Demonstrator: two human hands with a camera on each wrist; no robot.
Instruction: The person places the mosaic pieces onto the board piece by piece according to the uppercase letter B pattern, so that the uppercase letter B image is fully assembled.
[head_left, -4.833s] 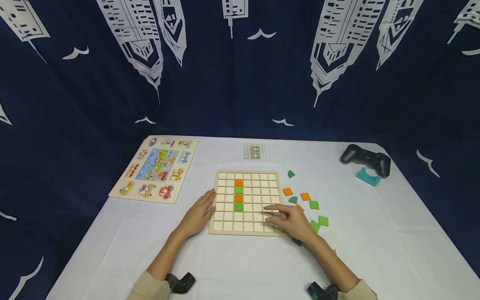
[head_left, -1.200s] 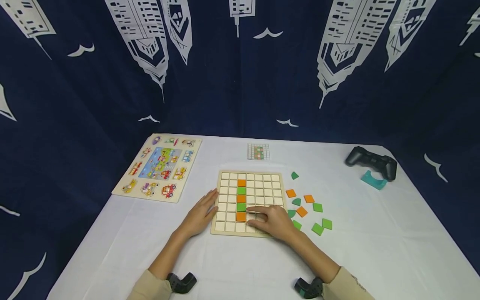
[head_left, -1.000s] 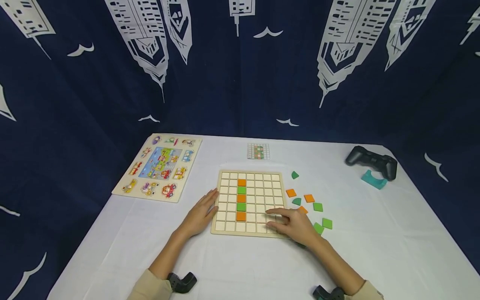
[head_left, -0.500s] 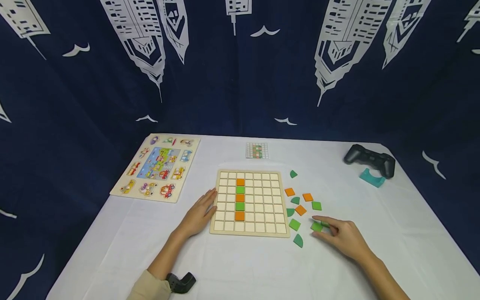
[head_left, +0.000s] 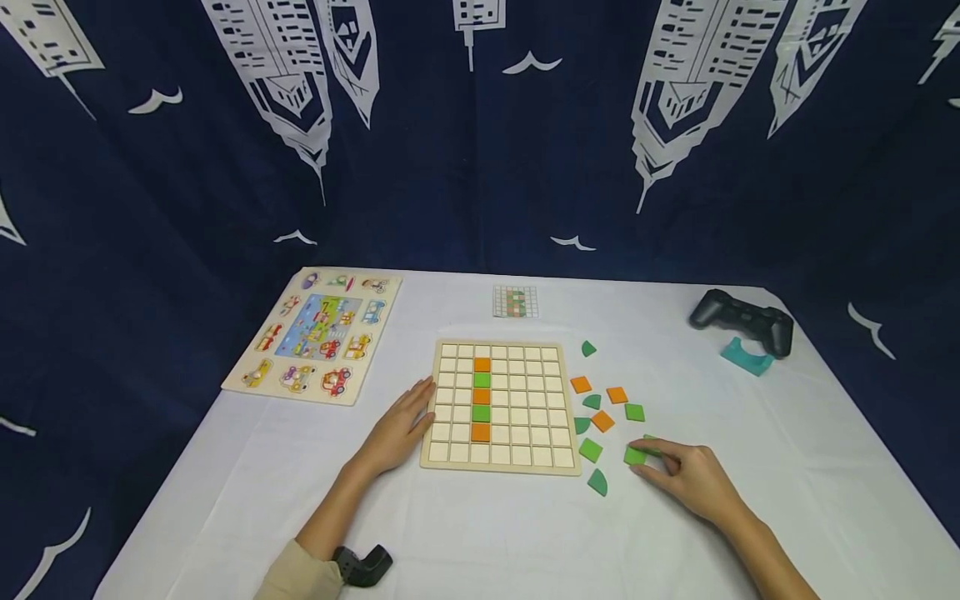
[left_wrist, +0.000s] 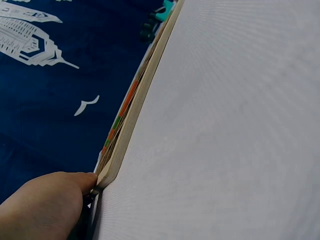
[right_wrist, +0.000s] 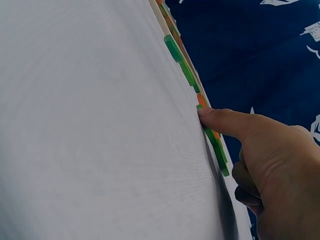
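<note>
A wooden grid board (head_left: 525,468) lies mid-table, with one column of alternating orange and green square tiles (head_left: 482,397). My left hand (head_left: 396,427) rests along its left edge, fingers extended; the thumb (left_wrist: 86,181) touches the board's corner in the left wrist view. Right of the board, my right hand (head_left: 693,479) pinches a green square tile (head_left: 634,457) between thumb and index finger, at the table surface. Another green tile just behind is partly covered by the fingers. In the right wrist view the thumb (right_wrist: 212,116) presses against a green tile's edge.
Loose orange tiles (head_left: 602,421), green tiles (head_left: 590,451) and dark green quarter-round pieces (head_left: 597,482) lie between board and right hand. A pattern card (head_left: 515,302) lies behind the board. A picture puzzle (head_left: 360,392) is at left, a black game controller (head_left: 738,320) on a teal stand (head_left: 746,358) at right.
An orange tile has been added at the bottom of the column. My right hand has moved right, off the board, and its fingers have closed on a green tile. The left hand stays put.
</note>
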